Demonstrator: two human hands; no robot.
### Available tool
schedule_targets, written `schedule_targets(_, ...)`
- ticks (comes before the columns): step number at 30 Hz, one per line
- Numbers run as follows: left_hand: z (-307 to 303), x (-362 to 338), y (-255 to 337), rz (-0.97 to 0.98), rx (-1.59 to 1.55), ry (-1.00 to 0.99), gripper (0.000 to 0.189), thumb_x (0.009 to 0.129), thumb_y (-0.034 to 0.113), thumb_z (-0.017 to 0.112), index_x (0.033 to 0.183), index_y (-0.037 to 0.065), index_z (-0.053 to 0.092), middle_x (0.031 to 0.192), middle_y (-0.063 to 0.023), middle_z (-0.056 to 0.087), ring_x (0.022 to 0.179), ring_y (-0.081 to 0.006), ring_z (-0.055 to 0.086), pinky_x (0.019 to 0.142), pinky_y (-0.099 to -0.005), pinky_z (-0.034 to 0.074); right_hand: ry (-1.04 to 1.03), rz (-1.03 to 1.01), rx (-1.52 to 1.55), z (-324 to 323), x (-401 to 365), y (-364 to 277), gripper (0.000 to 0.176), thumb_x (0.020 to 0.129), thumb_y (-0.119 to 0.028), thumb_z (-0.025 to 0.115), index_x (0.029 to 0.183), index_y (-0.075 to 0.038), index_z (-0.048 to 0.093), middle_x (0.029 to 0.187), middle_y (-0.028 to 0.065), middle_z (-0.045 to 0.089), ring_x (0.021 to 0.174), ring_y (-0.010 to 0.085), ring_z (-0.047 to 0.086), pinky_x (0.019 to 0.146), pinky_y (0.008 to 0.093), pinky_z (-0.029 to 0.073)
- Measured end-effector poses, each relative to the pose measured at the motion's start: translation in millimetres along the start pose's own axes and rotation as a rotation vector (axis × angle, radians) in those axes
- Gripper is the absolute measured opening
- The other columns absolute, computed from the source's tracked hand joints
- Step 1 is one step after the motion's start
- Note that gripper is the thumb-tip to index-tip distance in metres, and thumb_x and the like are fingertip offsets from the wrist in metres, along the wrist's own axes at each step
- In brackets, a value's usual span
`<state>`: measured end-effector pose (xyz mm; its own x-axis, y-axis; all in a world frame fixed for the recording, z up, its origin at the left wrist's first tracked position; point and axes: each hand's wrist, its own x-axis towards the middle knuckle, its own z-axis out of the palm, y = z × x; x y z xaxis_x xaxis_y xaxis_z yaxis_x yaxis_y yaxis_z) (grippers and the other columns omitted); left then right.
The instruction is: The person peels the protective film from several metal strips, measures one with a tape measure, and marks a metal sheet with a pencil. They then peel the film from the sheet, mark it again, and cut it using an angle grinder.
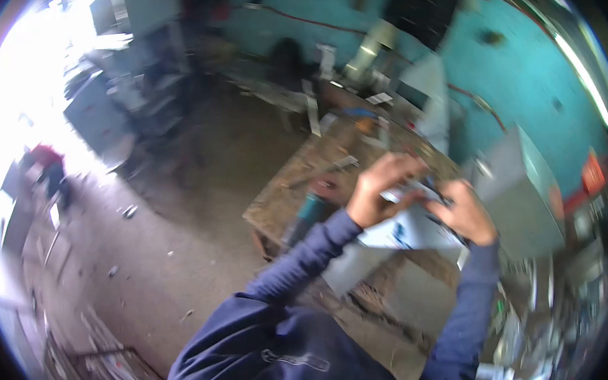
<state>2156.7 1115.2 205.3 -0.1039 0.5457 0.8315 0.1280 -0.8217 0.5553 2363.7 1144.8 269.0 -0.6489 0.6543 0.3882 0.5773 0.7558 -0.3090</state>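
Note:
Both my hands are raised over the wooden workbench, close together and blurred by motion. My left hand (382, 189) curls its fingers and thumb round a small pale thing that I cannot make out. Facing it, my right hand (467, 213) has its fingers bent in on something small and dark, also too blurred to name. Below them lies a white sheet (418, 230) with a blue mark on it. A teal power tool with a reddish head, like an angle grinder (310, 214), rests on the bench beside my left wrist.
The wooden workbench (270, 202) carries hand tools and scraps towards its far end. A grey metal box (521, 204) stands to the right. Metal pieces clutter the lower right. Grey cabinets (97, 115) stand far left, near a person (48, 167) in red by the bright doorway.

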Motion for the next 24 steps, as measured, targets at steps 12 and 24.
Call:
schedule_targets(12,-29.9,-9.4,-19.6,0.597,0.582,0.104,0.036,0.066,0.011,0.066,0.101,0.003,0.066,0.1,-0.0101,0.056,0.081,-0.0248,0.06,0.061,-0.0344,0.052,-0.135,-0.042,0.119,12.1,43.0,-31.5,0.025,0.071,-0.012,0.07,0.069,0.009,0.056,0.058,0.0187,0.052,0.049,0.0264,0.05,0.053,0.0374,0.037)
schedule_targets(24,-20.9,-8.9,-19.9,0.502,0.692,-0.095,0.029,0.074,0.016,0.064,0.095,-0.001,0.055,0.093,-0.0138,0.054,0.08,-0.028,0.058,0.062,-0.0374,0.051,-0.047,-0.105,0.054,17.3,21.0,-19.7,0.035,0.076,-0.024,0.074,0.072,0.008,0.06,0.059,0.0181,0.054,0.054,0.0251,0.054,0.057,0.0358,0.04)
